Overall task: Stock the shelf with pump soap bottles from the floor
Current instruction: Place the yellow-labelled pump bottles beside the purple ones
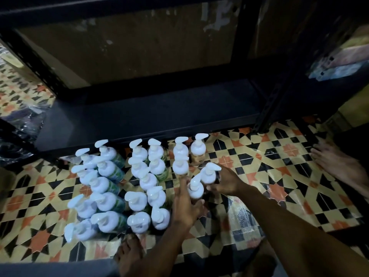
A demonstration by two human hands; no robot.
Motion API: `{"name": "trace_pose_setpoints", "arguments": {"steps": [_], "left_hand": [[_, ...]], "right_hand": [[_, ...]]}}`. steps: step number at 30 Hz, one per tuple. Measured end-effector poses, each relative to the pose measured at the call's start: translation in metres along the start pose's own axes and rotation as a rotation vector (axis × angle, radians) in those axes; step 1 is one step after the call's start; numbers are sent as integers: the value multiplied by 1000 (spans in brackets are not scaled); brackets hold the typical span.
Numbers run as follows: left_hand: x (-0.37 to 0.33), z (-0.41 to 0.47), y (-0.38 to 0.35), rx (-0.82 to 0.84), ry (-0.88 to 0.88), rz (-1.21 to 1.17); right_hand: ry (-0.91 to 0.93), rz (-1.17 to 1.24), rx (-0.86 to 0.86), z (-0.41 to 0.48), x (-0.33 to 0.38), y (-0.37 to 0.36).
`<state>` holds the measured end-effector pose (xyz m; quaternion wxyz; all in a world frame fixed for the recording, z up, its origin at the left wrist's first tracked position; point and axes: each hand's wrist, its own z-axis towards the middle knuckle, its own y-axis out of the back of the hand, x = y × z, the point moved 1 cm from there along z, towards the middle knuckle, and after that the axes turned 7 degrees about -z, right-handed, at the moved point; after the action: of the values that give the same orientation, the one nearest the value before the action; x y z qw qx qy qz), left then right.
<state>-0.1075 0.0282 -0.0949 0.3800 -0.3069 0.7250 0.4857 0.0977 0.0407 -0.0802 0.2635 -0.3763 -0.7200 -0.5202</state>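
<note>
— How many soap bottles (139, 184) are there?

— About two dozen white pump bottles, all standing upright on the patterned tile floor (279, 166) in front of the black shelf (151, 114). Roughly ten crowd together at the left, nine in the middle, and five at the right; some overlap, so the count is not exact.

— And the hands?

— Two. The right hand (225, 181) is closed around the body of one bottle (208, 173) at the right of the group. The left hand (186, 206) grips the bottle beside it (195, 188), one finger pointing up.

— Anything on the shelf?

— Its bottom board is bare. Two bare feet show, one near the bottom edge (127, 254) and one at the far right (337, 162).
</note>
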Motion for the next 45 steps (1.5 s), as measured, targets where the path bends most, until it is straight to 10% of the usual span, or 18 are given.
{"name": "trace_pose_setpoints", "arguments": {"steps": [11,27,45], "left_hand": [[-62,7,23,-83,-19,-133],[-386,36,277,-373,-748,-556],[-419,112,321,-385,-662,-532]], "right_hand": [[-38,-52,-230,-20,40,56],[564,56,-1018,-37,397,269],[458,30,-772,53,415,289]]}}
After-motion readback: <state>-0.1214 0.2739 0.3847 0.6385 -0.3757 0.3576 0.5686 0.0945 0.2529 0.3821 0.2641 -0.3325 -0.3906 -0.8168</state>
